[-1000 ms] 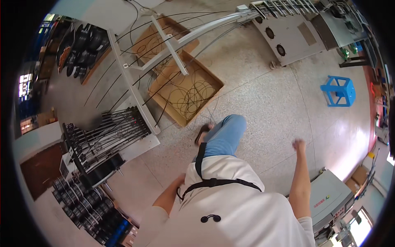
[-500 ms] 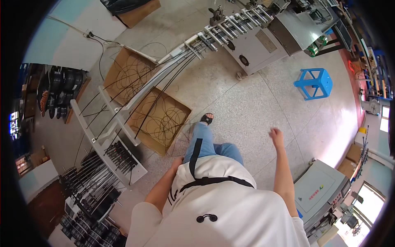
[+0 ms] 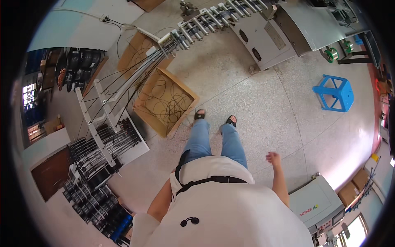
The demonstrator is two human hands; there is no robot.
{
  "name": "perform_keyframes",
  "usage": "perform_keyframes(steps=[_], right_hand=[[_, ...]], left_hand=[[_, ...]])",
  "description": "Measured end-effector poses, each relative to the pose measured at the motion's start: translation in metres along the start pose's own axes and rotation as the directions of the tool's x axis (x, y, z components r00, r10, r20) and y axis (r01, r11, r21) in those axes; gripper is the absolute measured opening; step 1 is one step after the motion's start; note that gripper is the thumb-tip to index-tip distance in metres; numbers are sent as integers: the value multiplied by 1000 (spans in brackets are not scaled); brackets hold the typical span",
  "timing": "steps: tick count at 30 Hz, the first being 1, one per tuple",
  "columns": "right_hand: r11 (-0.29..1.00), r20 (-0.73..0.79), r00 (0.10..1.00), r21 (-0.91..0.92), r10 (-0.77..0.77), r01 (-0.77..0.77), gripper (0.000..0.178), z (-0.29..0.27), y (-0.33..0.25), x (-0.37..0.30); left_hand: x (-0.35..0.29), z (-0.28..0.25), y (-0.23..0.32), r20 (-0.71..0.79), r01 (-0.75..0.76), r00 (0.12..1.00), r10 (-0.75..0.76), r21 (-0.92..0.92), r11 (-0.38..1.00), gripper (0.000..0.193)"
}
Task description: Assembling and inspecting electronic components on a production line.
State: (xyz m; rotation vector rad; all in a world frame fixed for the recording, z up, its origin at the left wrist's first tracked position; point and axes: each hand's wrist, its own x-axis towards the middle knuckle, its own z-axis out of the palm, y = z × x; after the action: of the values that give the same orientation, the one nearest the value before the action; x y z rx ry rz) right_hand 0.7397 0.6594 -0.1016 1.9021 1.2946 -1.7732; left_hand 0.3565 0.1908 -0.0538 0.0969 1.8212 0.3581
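Both your feet (image 3: 200,114) now show side by side mid-frame, where half a second ago only one did, and your right hand (image 3: 273,158) sits lower, right of centre. Its grip is loose, fingers partly curled, holding nothing above the floor (image 3: 263,127). Your left forearm (image 3: 160,203) reaches up beside your shirt (image 3: 230,210) at lower centre; your left hand is hidden, so you cannot tell its grip from this view. Left of centre, near your feet, lies the box (image 3: 183,118), loops of wire (image 3: 175,108) tangled inside it. To the hand's upper right stands a blue stool (image 3: 346,95); at lower right, a grey cabinet (image 3: 319,197). Spools (image 3: 92,208) fill the lower left, and a white machine (image 3: 267,47) stands at upper right.
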Motion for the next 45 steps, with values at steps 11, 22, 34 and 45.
perform_keyframes(steps=[11,22,34,45], right_hand=[[996,-27,995,18,91,-91,31,-64,-31,1],[960,166,984,-280,61,-12,31,-44,-100,52],[922,311,915,-207,-256,328,32,15,-141,85],[961,62,985,-216,-161,171,32,-71,-156,18]], left_hand=[[-74,32,36,-173,169,969,-177,-58,984,34],[-144,135,19,-229,265,913,-338,-296,918,33],[-109,126,24,-342,23,938,-61,-114,993,33],[-35,4,207,-577,-369,687,442,247,896,34]])
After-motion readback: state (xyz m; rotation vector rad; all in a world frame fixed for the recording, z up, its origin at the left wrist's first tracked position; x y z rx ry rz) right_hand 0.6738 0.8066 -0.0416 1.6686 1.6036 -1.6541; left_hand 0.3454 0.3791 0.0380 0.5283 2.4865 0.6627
